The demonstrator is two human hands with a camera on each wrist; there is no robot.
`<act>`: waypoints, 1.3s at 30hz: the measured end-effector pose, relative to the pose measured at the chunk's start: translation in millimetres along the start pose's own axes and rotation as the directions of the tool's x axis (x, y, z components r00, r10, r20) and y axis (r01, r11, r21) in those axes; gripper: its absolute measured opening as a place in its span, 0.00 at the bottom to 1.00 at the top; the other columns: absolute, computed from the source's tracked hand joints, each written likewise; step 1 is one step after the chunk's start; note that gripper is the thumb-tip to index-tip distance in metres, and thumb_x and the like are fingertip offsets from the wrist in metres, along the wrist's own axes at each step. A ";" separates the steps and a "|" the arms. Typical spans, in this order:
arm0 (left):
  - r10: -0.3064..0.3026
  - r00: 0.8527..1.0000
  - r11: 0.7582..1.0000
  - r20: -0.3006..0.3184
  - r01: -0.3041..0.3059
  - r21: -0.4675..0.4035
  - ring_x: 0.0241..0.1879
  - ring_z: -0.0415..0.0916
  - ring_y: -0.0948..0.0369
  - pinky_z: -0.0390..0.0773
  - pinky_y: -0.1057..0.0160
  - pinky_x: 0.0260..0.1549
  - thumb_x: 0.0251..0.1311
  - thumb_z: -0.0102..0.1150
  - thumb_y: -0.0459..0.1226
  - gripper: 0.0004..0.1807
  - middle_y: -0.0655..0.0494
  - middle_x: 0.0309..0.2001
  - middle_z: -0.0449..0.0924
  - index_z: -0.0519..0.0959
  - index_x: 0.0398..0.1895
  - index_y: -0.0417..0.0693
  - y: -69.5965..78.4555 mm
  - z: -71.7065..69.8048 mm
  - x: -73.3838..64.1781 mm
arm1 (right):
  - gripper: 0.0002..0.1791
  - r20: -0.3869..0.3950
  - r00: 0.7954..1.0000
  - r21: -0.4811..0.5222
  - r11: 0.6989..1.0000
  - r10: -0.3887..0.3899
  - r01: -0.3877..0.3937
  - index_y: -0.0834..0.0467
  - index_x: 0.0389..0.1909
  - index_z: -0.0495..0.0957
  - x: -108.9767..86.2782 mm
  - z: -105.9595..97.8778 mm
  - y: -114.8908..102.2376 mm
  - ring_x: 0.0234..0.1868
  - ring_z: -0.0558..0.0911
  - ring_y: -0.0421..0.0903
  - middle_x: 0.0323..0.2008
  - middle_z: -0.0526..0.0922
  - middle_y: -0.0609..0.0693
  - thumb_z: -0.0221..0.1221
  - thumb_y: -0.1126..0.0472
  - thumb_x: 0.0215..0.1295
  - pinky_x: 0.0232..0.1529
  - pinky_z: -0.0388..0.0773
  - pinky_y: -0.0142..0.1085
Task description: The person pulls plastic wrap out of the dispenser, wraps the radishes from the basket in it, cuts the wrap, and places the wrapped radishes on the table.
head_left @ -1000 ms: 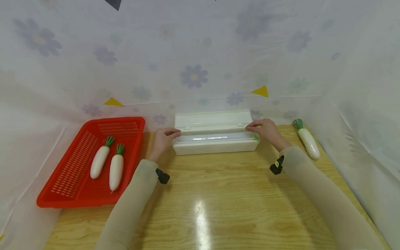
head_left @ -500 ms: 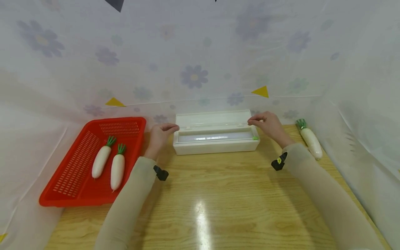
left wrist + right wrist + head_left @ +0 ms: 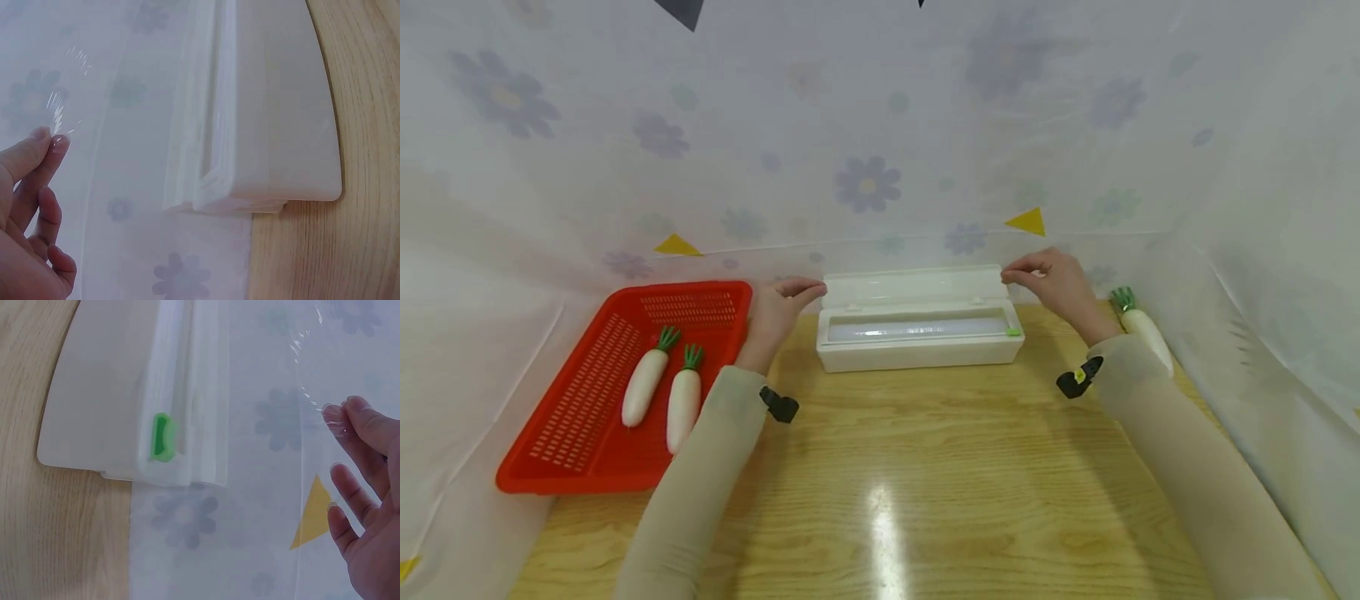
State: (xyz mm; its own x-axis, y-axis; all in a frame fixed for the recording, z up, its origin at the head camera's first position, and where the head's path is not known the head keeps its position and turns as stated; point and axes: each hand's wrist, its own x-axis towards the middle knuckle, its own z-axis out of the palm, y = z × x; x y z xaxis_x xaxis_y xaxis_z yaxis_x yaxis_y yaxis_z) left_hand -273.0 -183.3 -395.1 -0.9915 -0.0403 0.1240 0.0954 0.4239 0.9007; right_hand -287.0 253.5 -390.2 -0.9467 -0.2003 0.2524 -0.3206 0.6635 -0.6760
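A white cling film box (image 3: 917, 357) stands at the back of the table with its lid (image 3: 917, 287) raised. Inside lies the film roll (image 3: 917, 327); a green cutter slide (image 3: 162, 437) sits at the right end. My left hand (image 3: 773, 315) pinches one corner of clear cling film (image 3: 57, 112) between thumb and forefinger, level with the lid's left end. At the lid's right end, my right hand (image 3: 1060, 287) pinches the other corner. The film shows mainly as glints in both wrist views, stretched above the box.
A red basket (image 3: 580, 483) on the left holds two white radishes (image 3: 645, 387) with green tops. Another radish (image 3: 1146, 333), partly hidden by the right sleeve, lies at the table's right edge. Flowered sheeting (image 3: 865, 117) walls the back and sides.
Both hands have risen and moved back from the box's opening to the height of the raised lid, drawing film out. The box has stayed in place.
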 end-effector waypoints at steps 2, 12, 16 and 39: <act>0.008 1.000 1.000 -0.004 -0.008 -0.005 0.57 0.80 0.53 0.75 0.49 0.63 0.65 0.71 0.50 0.19 0.50 0.53 0.88 0.90 0.51 0.47 2.8 -1.2 1.1 | 0.18 -0.011 1.000 0.000 1.000 -0.012 0.012 0.61 0.49 0.88 0.5 -3.4 -2.6 0.59 0.74 0.57 0.51 0.85 0.60 0.61 0.50 0.77 0.61 0.69 0.61; 0.093 0.995 0.993 -0.027 -0.094 -0.065 0.55 0.81 0.54 0.77 0.50 0.61 0.66 0.71 0.45 0.17 0.48 0.52 0.88 0.89 0.51 0.43 22.7 -9.9 5.0 | 0.17 -0.073 0.997 -0.016 0.999 -0.036 0.035 0.61 0.49 0.88 6.1 -17.9 -18.0 0.54 0.75 0.55 0.48 0.85 0.61 0.62 0.51 0.76 0.59 0.70 0.59; 0.144 0.989 0.986 -0.043 -0.147 -0.081 0.54 0.81 0.56 0.78 0.53 0.58 0.67 0.71 0.43 0.15 0.50 0.50 0.89 0.89 0.49 0.41 32.6 -12.8 5.6 | 0.18 -0.096 0.994 -0.029 0.999 -0.045 0.042 0.61 0.50 0.88 6.8 -25.4 -25.6 0.53 0.74 0.55 0.49 0.84 0.62 0.62 0.51 0.76 0.58 0.69 0.58; 0.287 0.953 0.952 -0.097 -0.295 -0.086 0.49 0.79 0.62 0.75 0.63 0.49 0.66 0.71 0.41 0.12 0.60 0.41 0.90 0.90 0.46 0.42 74.2 -34.0 -4.4 | 0.15 -0.050 0.995 -0.113 0.990 -0.089 0.083 0.54 0.46 0.91 1.2 -72.9 -69.6 0.49 0.74 0.40 0.45 0.86 0.48 0.64 0.49 0.74 0.49 0.69 0.42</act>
State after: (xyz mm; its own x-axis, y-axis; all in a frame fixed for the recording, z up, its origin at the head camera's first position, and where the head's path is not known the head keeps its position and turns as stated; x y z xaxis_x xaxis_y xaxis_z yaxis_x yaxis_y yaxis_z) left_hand -258.5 -182.5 -314.7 -0.9090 -0.0044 0.4168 0.3911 0.3372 0.8564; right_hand -263.5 259.7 -292.4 -0.9116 -0.2225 0.3456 -0.3924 0.7216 -0.5704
